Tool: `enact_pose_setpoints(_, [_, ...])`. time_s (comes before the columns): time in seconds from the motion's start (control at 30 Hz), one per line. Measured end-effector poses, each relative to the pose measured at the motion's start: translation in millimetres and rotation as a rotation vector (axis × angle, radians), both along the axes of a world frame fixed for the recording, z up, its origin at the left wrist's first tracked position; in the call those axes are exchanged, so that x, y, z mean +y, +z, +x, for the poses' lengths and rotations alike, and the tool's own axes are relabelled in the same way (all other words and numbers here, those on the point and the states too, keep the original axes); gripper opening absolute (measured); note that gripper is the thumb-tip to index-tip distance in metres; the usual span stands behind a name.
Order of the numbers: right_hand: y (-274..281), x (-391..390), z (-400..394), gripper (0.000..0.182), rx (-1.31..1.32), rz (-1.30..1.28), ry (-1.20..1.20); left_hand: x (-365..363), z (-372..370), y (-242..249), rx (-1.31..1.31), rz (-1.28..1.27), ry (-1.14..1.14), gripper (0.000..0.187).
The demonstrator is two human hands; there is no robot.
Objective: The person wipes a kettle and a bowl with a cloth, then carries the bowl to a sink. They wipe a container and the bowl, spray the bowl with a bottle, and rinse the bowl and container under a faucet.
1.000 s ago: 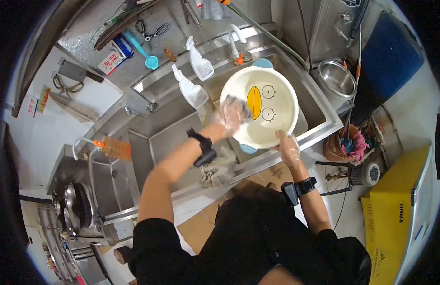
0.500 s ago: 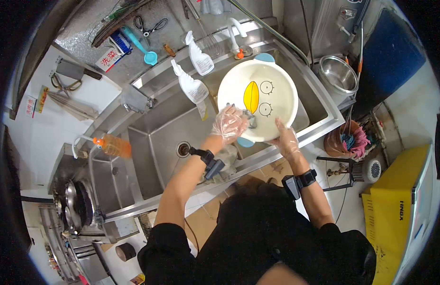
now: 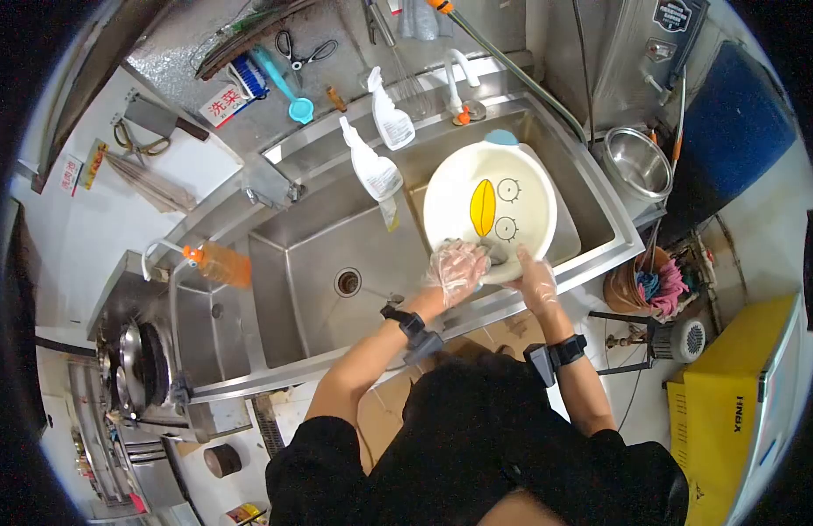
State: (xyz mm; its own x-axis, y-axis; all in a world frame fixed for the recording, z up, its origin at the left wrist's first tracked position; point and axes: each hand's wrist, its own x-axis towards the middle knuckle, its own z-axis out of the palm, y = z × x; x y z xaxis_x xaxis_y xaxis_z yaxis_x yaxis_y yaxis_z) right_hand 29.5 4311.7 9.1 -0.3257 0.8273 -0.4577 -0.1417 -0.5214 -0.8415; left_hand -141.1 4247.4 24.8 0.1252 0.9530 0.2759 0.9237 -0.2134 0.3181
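Observation:
A cream washbasin (image 3: 448, 197) with a yellow beak and two drawn eyes inside rests in the right part of the steel sink, its inside facing up. My left hand (image 3: 457, 270), in a clear plastic glove, is closed around a grey scrubber (image 3: 492, 254), only partly visible, low inside the basin by the near rim. My right hand (image 3: 536, 282), also gloved, grips the basin's near-right rim, thumb inside and fingers underneath. Dark bands with small boxes are strapped to both wrists.
Two white spray bottles (image 3: 371, 171) (image 3: 391, 114) stand left of the basin. Behind it is a white faucet (image 3: 456, 74). An orange-liquid bottle (image 3: 221, 265) is over the left sink compartment. A metal pot (image 3: 636, 162) sits right of the sink, above a bucket with pink cloths (image 3: 670, 285).
My left hand has moved with the scrubber across the basin's inside toward its near rim. My right hand keeps hold of the rim. The whole view has shifted slightly.

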Motion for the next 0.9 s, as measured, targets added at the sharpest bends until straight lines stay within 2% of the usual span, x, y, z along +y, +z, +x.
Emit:
enact_pose_setpoints(0.07, [-28, 6, -4, 0.064, -0.385, 0.162, 0.117, -2, 20, -4, -0.223, -0.212, 0.125, 0.023])
enact_pose_setpoints(0.1, [-28, 4, -9, 0.066, -0.473, 0.227, 0.085, -2, 25, -43, -0.259, 0.062, 0.128, 0.022])
enact_pose_setpoints(0.23, [14, -6, -15, 0.070, -0.545, 0.238, 0.068, 0, 37, -4, -0.316, -0.096, 0.073, 0.029])
enact_pose_setpoints(0.27, [22, -10, -16, 0.070, -0.384, 0.208, 0.041, 1, 37, -2, -0.318, -0.093, 0.071, 0.029])
enact_pose_setpoints(0.3, [26, -12, -15, 0.071, -0.224, 0.178, 0.014, 2, 38, 1, -0.418, -0.076, 0.157, 0.031])
enact_pose_setpoints(0.33, [4, -6, -14, 0.071, -0.288, 0.227, 0.032, 3, 40, 4, -0.516, -0.058, 0.243, 0.032])
enact_pose_setpoints(0.37, [-20, 2, -14, 0.071, -0.351, 0.277, 0.050, 6, 38, -16, -0.554, 0.081, 0.352, 0.037])
enact_pose_setpoints(0.43, [-16, 3, -12, 0.069, -0.402, 0.213, 0.129, 9, 28, 7, -0.732, -0.159, 0.527, 0.045])
enact_pose_setpoints(0.47, [-1, -2, -11, 0.069, -0.477, 0.304, 0.152, 16, 20, 4, -0.959, -0.284, 0.609, 0.051])
enact_pose_setpoints(0.53, [11, -12, -9, 0.069, -0.554, 0.393, 0.169, 26, 7, -6, -1.477, -0.025, 0.647, 0.052])
enact_pose_setpoints(0.57, [13, -16, -9, 0.068, -0.637, 0.644, 0.084, 26, 4, 25, -1.849, -0.113, 0.686, 0.051])
enact_pose_setpoints(0.6, [14, -20, -9, 0.070, -0.714, 0.896, -0.003, 31, -5, 32, -1.947, -0.044, 0.680, 0.049])
enact_pose_setpoints(0.63, [15, -21, -8, 0.070, -0.713, 0.895, -0.003, 36, -12, 39, -2.044, 0.027, 0.675, 0.048])
enact_pose_setpoints(0.73, [24, -25, -7, 0.078, -0.854, 0.899, 0.091, 48, -30, 56, -2.154, 0.106, 0.535, 0.044])
enact_pose_setpoints(0.77, [33, -27, -10, 0.082, -0.920, 0.817, 0.148, 49, -32, 58, -2.193, 0.086, 0.492, 0.035])
enact_pose_setpoints(0.8, [38, -28, -13, 0.086, -0.984, 0.733, 0.204, 48, -28, 59, -2.191, 0.086, 0.494, 0.035])
enact_pose_setpoints(0.9, [38, -30, -17, 0.093, -0.993, 0.709, 0.196, 34, 12, 76, -1.859, 0.086, 0.547, 0.040])
